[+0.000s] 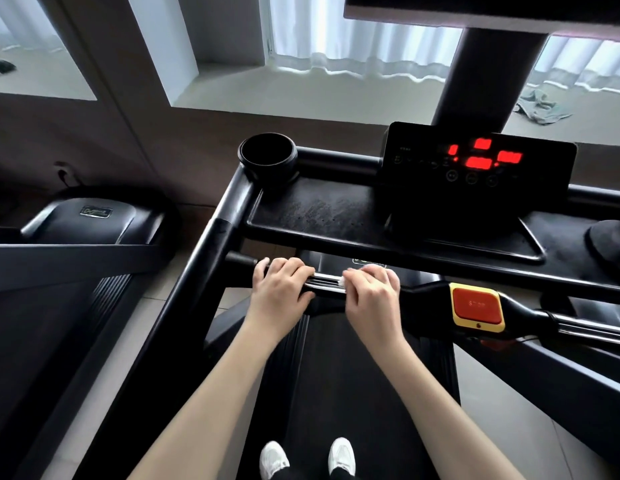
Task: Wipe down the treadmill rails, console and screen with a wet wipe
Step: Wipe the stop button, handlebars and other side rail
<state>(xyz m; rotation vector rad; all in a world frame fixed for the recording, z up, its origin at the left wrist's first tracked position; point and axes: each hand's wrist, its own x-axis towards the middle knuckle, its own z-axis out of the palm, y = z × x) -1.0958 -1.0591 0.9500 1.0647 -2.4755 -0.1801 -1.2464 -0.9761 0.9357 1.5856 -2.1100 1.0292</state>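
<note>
I stand on a black treadmill, both hands on its front crossbar rail (327, 283), which has a shiny metal strip. My left hand (279, 289) grips the bar with fingers curled over it. Just to its right, my right hand (370, 296) is curled over the bar with a white wet wipe (342, 280) under its fingers; only a small edge of the wipe shows. Beyond the bar lies the dusty black console tray (319, 211). The control screen (478, 161) stands behind it with red lit digits. The left side rail (211, 244) runs down toward me.
A black cup holder (268, 155) sits at the console's left corner. A red stop button in a yellow frame (477, 307) is on the bar right of my hands. A second treadmill (76, 237) stands at the left. My white shoes (308, 457) are on the belt.
</note>
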